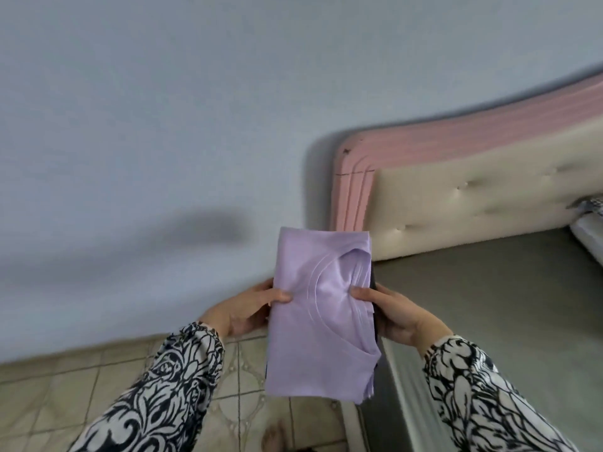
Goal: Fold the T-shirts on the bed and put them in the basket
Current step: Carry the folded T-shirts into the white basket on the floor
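I've got one view, head-mounted, looking forward and down, close over both hands; bed (489, 305) at right, wall (130, 125) ahead, edges warped, perhaps slightly blurred.

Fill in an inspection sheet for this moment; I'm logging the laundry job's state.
Surface: grey bed, bare where visible.
Job's things: folded lilac T-shirt held in the air over the bed's edge; a dark layer shows behind it; basket not seen.
Clutter: checked and white fabric at the right edge.
Grippers: left hand and right hand each grip a side of the shirt.
Cables: nothing seen.
Surroundings: pink headboard, blue-grey wall, tiled floor.
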